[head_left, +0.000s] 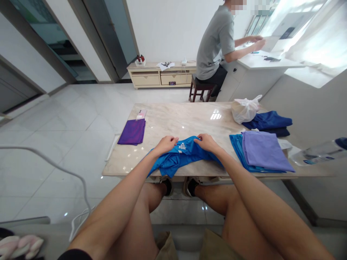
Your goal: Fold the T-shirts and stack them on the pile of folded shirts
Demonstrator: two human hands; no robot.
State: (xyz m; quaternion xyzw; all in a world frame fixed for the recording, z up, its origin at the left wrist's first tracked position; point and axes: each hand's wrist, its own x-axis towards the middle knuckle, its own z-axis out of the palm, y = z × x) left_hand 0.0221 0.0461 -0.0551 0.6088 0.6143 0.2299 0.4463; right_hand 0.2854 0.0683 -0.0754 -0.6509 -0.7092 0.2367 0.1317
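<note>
A bright blue sports garment (184,156) with a white logo lies crumpled at the near edge of the marble table (189,122), partly hanging over it. My left hand (166,143) grips its upper left edge. My right hand (206,142) pinches its upper right edge. Both hands rest on the tabletop, close together, with the logo between them.
A folded purple cloth (132,131) lies at the table's left with a phone (141,114) behind it. On the right sit a lilac and blue folded stack (261,151), dark blue clothes (268,122), a white plastic bag (244,108) and a bottle (317,153). Another person (217,43) sits at a far counter.
</note>
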